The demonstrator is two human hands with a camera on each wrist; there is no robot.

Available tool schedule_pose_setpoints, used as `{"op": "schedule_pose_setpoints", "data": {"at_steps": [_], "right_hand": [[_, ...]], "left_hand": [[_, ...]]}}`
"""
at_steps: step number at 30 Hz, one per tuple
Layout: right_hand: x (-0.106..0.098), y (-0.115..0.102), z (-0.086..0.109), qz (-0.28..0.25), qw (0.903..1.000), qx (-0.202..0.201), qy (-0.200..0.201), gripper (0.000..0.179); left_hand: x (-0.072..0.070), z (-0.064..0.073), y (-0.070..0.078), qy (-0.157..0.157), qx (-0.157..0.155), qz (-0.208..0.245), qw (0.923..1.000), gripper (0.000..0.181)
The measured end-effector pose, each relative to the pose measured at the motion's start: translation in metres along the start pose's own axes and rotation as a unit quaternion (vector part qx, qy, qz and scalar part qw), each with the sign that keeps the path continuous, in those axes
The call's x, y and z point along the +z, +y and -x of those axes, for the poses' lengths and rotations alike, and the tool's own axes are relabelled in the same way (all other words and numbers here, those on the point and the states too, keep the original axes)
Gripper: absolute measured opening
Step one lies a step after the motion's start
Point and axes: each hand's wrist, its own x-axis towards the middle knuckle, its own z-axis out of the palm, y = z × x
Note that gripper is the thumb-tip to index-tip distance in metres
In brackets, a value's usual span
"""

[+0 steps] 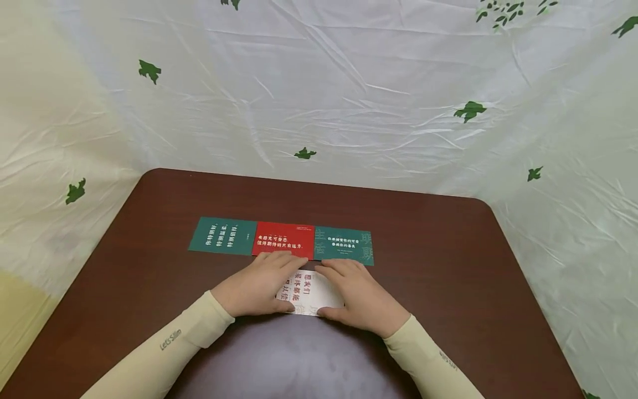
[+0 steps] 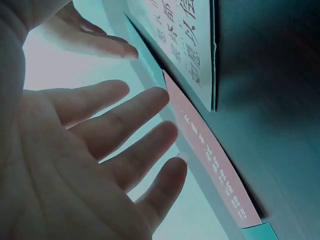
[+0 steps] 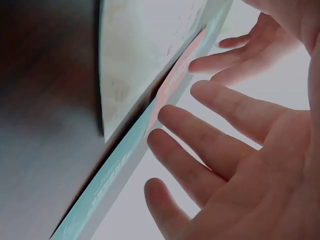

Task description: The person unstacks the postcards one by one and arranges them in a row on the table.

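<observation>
Head: left hand (image 1: 261, 284) and right hand (image 1: 361, 296) are flanking the white card (image 1: 319, 287) — it's lying mid-desk (image 1: 448, 266), well short of the far edge. Left green card (image 1: 224, 237), red card (image 1: 284, 234), right green card (image 1: 344, 245) are lining up farther toward that edge. Left wrist: fingers are extending loosely, not curling. Right wrist: same — thumb contact staying unclear.

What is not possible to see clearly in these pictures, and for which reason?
- Head view: the left end of the white card, covered by the left hand.
- Head view: its right end, covered by the right hand.
- Head view: the tiny print in the upper right corner of the red card, too small to read.
- Left wrist view: the rest of the white card, cut off by the top edge.
- Right wrist view: the white card's lettering, blurred and pale.
</observation>
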Motion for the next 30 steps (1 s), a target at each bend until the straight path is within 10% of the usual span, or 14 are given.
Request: {"op": "schedule_pose_setpoints", "data": {"at_steps": [30], "right_hand": [[0.004,-0.008,-0.004,-0.001,0.9990,0.018,-0.040,0.078]], "left_hand": [[0.007,-0.002,-0.002,-0.025,0.000,0.024,0.9994,0.088]]}}
